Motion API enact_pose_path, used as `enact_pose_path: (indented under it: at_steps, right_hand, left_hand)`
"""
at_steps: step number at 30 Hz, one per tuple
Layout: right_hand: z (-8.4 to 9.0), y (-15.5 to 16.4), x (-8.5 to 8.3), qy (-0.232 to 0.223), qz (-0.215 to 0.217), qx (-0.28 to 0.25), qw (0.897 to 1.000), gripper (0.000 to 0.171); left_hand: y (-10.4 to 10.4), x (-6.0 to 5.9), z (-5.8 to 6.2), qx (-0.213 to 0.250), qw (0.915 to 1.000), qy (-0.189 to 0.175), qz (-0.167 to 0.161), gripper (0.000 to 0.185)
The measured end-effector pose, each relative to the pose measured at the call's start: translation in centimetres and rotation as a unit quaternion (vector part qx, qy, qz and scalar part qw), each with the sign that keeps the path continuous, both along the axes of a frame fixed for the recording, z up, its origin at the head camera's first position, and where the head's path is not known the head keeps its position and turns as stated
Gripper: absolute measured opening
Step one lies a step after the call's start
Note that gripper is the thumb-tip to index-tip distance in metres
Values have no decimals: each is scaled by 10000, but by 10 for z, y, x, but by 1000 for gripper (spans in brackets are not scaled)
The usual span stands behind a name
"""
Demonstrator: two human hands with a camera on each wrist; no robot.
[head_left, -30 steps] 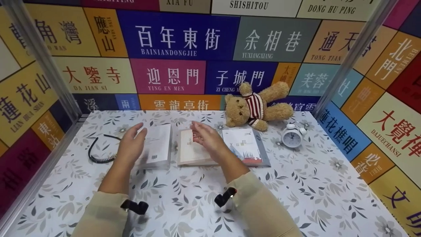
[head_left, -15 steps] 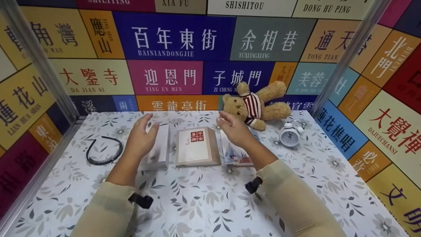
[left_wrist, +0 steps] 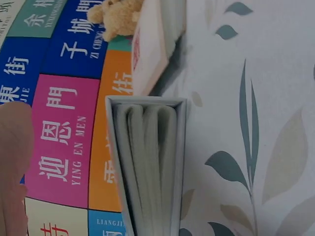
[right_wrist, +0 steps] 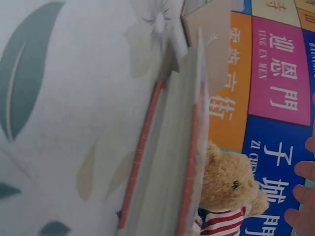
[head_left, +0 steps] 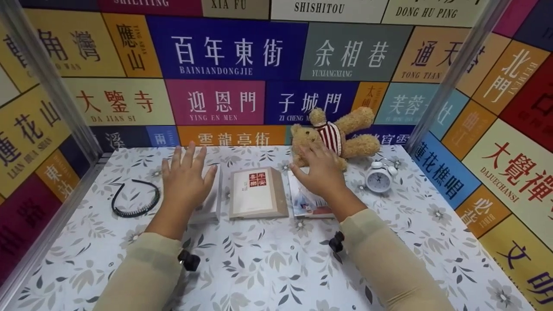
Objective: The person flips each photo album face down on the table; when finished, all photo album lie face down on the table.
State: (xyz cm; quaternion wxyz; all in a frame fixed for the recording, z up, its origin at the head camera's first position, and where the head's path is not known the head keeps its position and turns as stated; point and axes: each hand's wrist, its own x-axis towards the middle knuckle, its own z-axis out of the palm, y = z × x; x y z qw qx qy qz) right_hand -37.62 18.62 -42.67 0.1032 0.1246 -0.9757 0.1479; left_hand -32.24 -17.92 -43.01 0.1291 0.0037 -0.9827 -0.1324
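My left hand (head_left: 185, 181) is spread palm down above a pale, thick book (head_left: 211, 203), partly covering it. In the left wrist view the end of this book (left_wrist: 147, 162) shows folded pages, and a bit of the hand appears apart from it. My right hand (head_left: 319, 172) hovers over a book with a blue and red picture cover (head_left: 309, 205), its fingers in front of the teddy bear (head_left: 335, 138). The right wrist view shows that book's page edges (right_wrist: 167, 162), with fingertips (right_wrist: 302, 196) away from them. Between the hands lies a beige book with red squares (head_left: 252, 194).
A black toothed headband (head_left: 134, 213) lies to the left of the books. At the right stands a white twin-bell alarm clock (head_left: 379, 179). Walls with colourful lettered panels (head_left: 229, 47) surround the flower-patterned tabletop (head_left: 250, 268) at the back and sides.
My right hand has moved right, from over the beige book to over the picture-covered one. Both hands have turned palm down with fingers spread. The books stay in place.
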Motion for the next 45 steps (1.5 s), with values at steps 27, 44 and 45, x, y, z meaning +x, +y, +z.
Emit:
enact_pose_path:
  at_steps: [27, 44, 45]
  right_hand:
    - [-18, 6, -2, -241, -521, 976, 9936, 95]
    - [-23, 6, 1, -419, -455, 767, 9951, 95]
    - [-24, 5, 1, -422, -457, 766, 9951, 95]
  left_hand:
    - [10, -1, -17, -498, 9975, -328, 367, 96]
    - [12, 5, -18, -424, 9982, -329, 274, 97]
    - [12, 5, -18, -416, 9982, -342, 271, 97]
